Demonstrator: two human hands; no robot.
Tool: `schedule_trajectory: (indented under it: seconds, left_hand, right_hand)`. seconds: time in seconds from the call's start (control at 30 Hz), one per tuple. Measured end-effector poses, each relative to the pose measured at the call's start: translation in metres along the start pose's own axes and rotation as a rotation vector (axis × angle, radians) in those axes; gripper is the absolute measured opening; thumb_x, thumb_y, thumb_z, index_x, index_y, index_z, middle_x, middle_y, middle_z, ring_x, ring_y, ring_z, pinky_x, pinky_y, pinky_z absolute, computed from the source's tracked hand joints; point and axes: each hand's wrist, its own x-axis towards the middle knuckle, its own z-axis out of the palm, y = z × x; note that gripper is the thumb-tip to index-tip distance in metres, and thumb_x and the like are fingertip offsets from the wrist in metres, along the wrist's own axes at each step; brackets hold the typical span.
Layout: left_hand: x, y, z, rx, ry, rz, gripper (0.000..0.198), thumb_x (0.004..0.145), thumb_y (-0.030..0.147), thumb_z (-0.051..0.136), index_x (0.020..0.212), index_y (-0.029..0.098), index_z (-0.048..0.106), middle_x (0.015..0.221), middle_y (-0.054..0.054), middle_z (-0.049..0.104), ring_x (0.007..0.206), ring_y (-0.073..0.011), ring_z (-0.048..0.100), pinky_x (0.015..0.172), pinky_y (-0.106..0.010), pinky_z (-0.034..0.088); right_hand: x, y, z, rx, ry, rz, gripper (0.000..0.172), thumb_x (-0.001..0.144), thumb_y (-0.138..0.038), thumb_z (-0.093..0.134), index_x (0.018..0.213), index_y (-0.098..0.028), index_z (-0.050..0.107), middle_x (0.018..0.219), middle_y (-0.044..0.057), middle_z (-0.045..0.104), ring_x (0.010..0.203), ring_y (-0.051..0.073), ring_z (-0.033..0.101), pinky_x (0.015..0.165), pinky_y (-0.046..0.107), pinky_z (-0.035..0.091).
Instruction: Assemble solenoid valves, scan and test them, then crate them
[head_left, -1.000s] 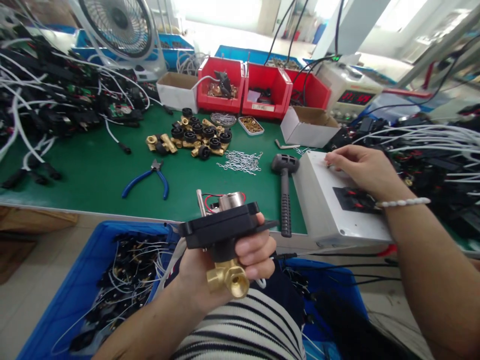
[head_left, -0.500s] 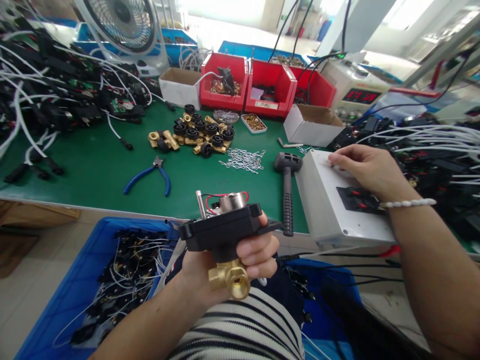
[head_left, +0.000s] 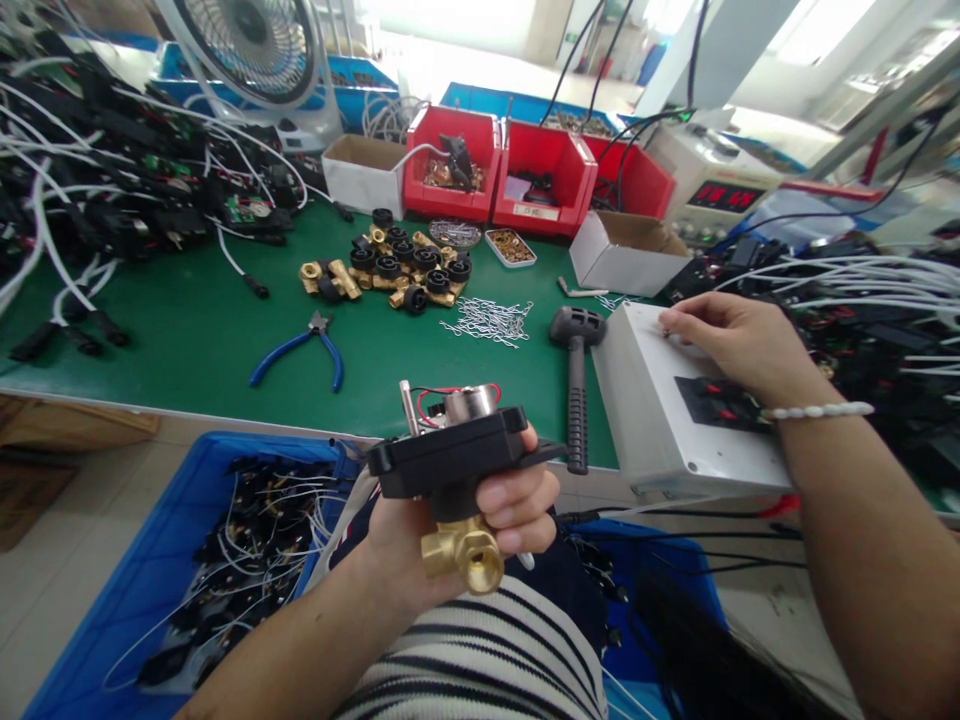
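My left hand (head_left: 519, 505) is wrapped round a motorized brass valve (head_left: 461, 455), held in front of my striped top. Its open black housing faces up, showing a silver motor (head_left: 471, 402), red and black wires and an upright metal pin (head_left: 407, 405). Below the housing, the brass body (head_left: 466, 552) turns one threaded port toward me. At the right, my right hand (head_left: 742, 335) pinches a small metal part, apparently a toggle switch (head_left: 666, 329), on top of a light grey box (head_left: 649, 400). Black terminals with red clips (head_left: 720, 400) sit under that wrist.
A rubber mallet (head_left: 576, 390), blue-handled cutters (head_left: 300, 350), metal clips (head_left: 491, 322) and brass fittings (head_left: 405, 262) lie on the green bench (head_left: 180, 330). Red bins (head_left: 450, 160) and a power supply (head_left: 716, 185) stand behind. Blue crates (head_left: 142, 530) with wired units sit below.
The digits on the power supply display have changed. The valve in my left hand has shifted very slightly right in view; my right hand keeps its place on the box.
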Motion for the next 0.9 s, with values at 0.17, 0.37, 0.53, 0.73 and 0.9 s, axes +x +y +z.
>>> schedule_trajectory:
  seconds: [0.17, 0.37, 0.53, 0.73, 0.9]
  left_hand:
    - [0.0, 0.0, -0.001, 0.007, 0.002, -0.011, 0.013, 0.088, 0.017, 0.066, 0.084, 0.006, 0.071, 0.054, 0.004, 0.036, 0.051, -0.0071, 0.034, 0.051, -0.014, 0.038]
    - [-0.001, -0.001, -0.003, -0.009, -0.012, -0.001, 0.013, 0.082, 0.018, 0.074, 0.085, 0.006, 0.071, 0.055, 0.004, 0.037, 0.053, -0.007, 0.037, 0.053, -0.014, 0.039]
    - [-0.001, -0.001, -0.002, -0.021, -0.002, 0.004, 0.014, 0.084, 0.016, 0.071, 0.089, 0.002, 0.071, 0.058, 0.002, 0.041, 0.055, -0.0073, 0.043, 0.054, -0.015, 0.04]
    - [0.0, -0.001, -0.004, -0.031, 0.007, 0.008, 0.019, 0.087, 0.019, 0.068, 0.09, 0.001, 0.07, 0.06, 0.001, 0.043, 0.056, -0.0078, 0.045, 0.055, -0.017, 0.04]
    - [0.0, -0.001, -0.004, -0.036, 0.027, 0.013, 0.016, 0.082, 0.016, 0.072, 0.09, 0.002, 0.07, 0.061, 0.001, 0.045, 0.057, -0.0074, 0.046, 0.055, -0.016, 0.041]
  right_hand:
    - [0.001, 0.0, 0.0, 0.006, 0.0, -0.006, 0.014, 0.075, -0.032, 0.069, 0.075, -0.018, 0.068, 0.071, 0.004, 0.066, 0.067, 0.018, 0.054, 0.068, 0.031, 0.043]
    - [0.002, 0.003, 0.0, 0.009, -0.024, -0.031, 0.016, 0.074, -0.034, 0.069, 0.076, -0.018, 0.069, 0.074, 0.006, 0.068, 0.067, 0.018, 0.053, 0.069, 0.032, 0.043]
    - [0.004, 0.009, -0.001, 0.018, -0.092, -0.06, 0.023, 0.071, -0.039, 0.071, 0.08, -0.017, 0.072, 0.081, 0.007, 0.07, 0.07, 0.018, 0.054, 0.068, 0.032, 0.041]
    - [0.006, 0.011, -0.002, 0.019, -0.116, -0.063, 0.022, 0.074, -0.036, 0.073, 0.085, -0.017, 0.073, 0.086, 0.007, 0.071, 0.073, 0.017, 0.055, 0.07, 0.031, 0.041]
    - [0.006, 0.004, 0.001, 0.014, -0.035, -0.014, 0.013, 0.074, -0.028, 0.069, 0.079, -0.016, 0.07, 0.074, 0.006, 0.068, 0.065, 0.017, 0.053, 0.063, 0.03, 0.042]
